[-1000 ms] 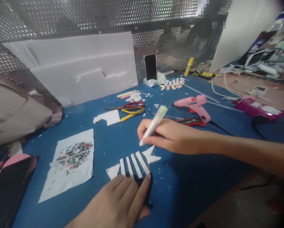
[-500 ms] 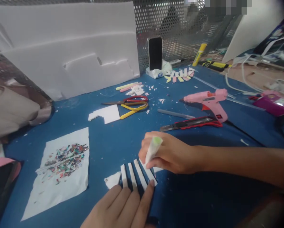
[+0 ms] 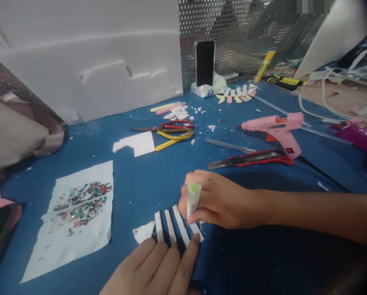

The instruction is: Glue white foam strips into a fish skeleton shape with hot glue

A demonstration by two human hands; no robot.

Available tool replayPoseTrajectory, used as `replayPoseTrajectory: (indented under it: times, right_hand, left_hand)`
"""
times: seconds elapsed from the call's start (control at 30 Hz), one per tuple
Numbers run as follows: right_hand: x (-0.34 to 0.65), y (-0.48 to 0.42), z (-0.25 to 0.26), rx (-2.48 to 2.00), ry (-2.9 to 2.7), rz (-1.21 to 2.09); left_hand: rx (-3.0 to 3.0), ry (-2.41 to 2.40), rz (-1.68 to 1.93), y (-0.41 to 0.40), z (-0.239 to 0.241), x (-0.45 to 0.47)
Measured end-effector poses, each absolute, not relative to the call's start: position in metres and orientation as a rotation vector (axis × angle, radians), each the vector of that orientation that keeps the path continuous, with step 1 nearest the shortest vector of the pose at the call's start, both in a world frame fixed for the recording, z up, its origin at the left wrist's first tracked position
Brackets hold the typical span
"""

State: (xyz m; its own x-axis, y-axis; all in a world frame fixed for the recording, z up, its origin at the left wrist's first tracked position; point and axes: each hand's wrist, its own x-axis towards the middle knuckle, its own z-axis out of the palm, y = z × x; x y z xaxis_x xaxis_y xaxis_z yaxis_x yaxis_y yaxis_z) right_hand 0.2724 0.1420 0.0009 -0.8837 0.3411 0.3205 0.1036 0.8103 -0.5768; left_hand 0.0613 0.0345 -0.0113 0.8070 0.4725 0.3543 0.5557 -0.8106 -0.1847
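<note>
Several narrow white foam strips lie side by side on the blue table near its front edge. My left hand lies flat, fingers stretched out, with its fingertips pressing the strips' near ends. My right hand is closed round a white marker with a pale green end, held nearly upright with its tip down on the rightmost strip. A torn white foam scrap sits just left of the strips.
A white paper sheet with coloured glitter bits lies left. Behind are scissors, a foam offcut, a red utility knife, a pink glue gun, an upright phone and large white foam boards.
My right hand has come down and toward me with the marker, from above the strips onto the rightmost one; the marker has tipped more upright. The view has tilted down.
</note>
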Motion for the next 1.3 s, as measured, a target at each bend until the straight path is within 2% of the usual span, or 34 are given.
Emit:
replayPoseTrajectory:
  times: [0.37,0.73,1.1,1.3]
  right_hand:
    - [0.274,0.140,0.005,-0.333,-2.615,0.739]
    - [0.280,0.141,0.001,-0.358,-2.193,0.962]
    - [0.278,0.137,0.005,-0.317,-2.590,0.701]
    - [0.283,0.142,0.001,-0.363,-2.237,0.922]
  left_hand:
    - [-2.794,-0.786,-0.488,0.036,-0.007,0.063]
    - [-2.791,-0.811,-0.547,0.036,-0.003,0.068]
    - [-2.801,-0.841,-0.563,0.036,-0.002,0.067]
    - [-2.794,-0.827,-0.553,0.037,-0.005,0.068]
